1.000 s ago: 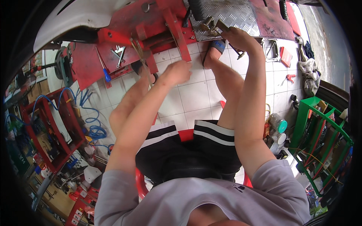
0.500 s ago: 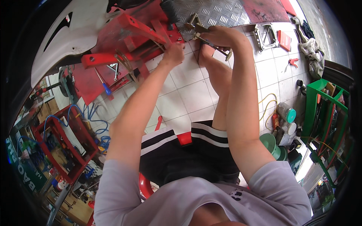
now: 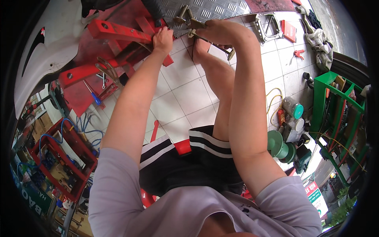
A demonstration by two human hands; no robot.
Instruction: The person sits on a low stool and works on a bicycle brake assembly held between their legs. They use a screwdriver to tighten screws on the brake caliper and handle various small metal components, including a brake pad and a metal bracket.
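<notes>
My left hand (image 3: 163,40) is closed at the end of a red steel arm (image 3: 122,32). Whatever lies inside its fingers is hidden. To its right, my right hand (image 3: 222,32) wraps round a brass-coloured metal bar (image 3: 200,36) with a round foot (image 3: 231,54) at its near end. Upright brassy posts (image 3: 182,15) stand just beyond that hand, over the patterned metal plate (image 3: 221,8). A second red arm (image 3: 85,73) with a bent metal bracket (image 3: 108,70) lies nearer, left of my left forearm.
A blue-handled screwdriver (image 3: 96,98) and a spanner (image 3: 104,81) lie on the red base. On the right are a silver metal frame (image 3: 269,28), a red box (image 3: 289,31), red-handled pliers (image 3: 299,54), jars (image 3: 293,108) and a green rack (image 3: 331,89). A red rack (image 3: 65,158) stands left.
The whole view has shifted, so most things sit further left. My left hand has moved slightly up against the red arm's end. My right hand keeps its hold on the metal bar.
</notes>
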